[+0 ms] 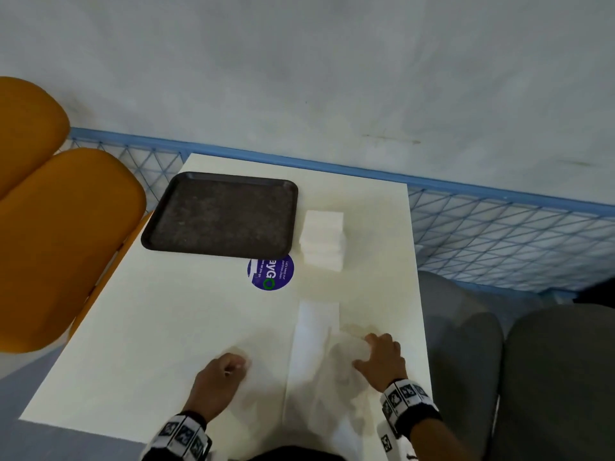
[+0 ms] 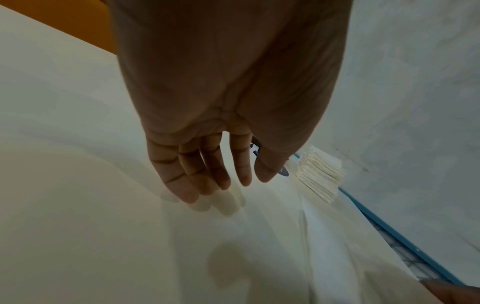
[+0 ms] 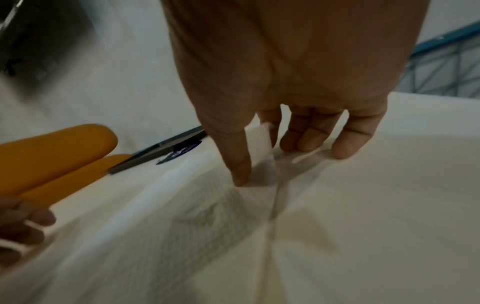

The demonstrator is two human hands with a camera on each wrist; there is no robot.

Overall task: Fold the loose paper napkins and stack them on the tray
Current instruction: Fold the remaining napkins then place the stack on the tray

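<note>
A white paper napkin (image 1: 316, 354) lies unfolded on the table's near right part, reaching the front edge. My right hand (image 1: 369, 351) is on its right side; in the right wrist view the thumb (image 3: 241, 172) presses the napkin (image 3: 207, 226) and a raised flap stands between thumb and curled fingers (image 3: 311, 139). My left hand (image 1: 233, 366) rests left of the napkin and holds nothing, its relaxed fingertips (image 2: 192, 195) touching the bare table. A stack of folded napkins (image 1: 322, 241) (image 2: 319, 174) stands beside the dark tray (image 1: 166, 224), which holds nothing.
The cream table (image 1: 149, 327) bears a round purple sticker (image 1: 270, 272) below the tray. Orange chairs (image 1: 60, 244) stand to the left, grey chairs (image 1: 549, 377) to the right. A blue mesh fence (image 1: 499, 234) runs behind the table.
</note>
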